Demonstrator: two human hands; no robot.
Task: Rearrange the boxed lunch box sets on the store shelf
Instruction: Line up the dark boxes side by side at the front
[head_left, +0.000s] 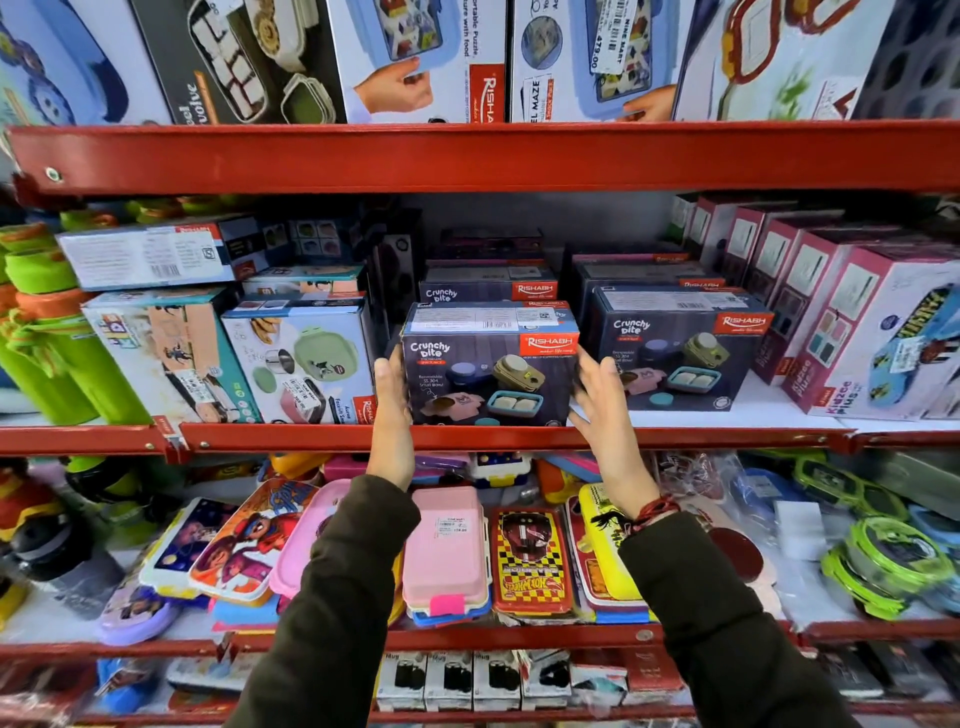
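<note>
On the middle shelf (467, 439), seen from our head camera, we find our left hand (390, 410) and right hand (605, 402) pressed flat against the two ends of one Crunchy Bite box (491, 364). Fingers are extended rather than curled, so we clamp it between the palms; it sits at the shelf's front lip. A matching box (675, 348) stands just beside it on the right, with more of the same stacked behind. To the left, a green-lunchbox carton (301, 358) sits close by our left hand. We judge the main risk to be slippage: a palm-only hold could let the box tip forward over the lip onto the loose pink lunch box (447, 551) and its neighbours on the shelf below. Knocking the adjacent cartons askew is a lesser risk. All cartons appear sealed; we cannot verify contents beyond the printed pictures of bowls and trays.
</note>
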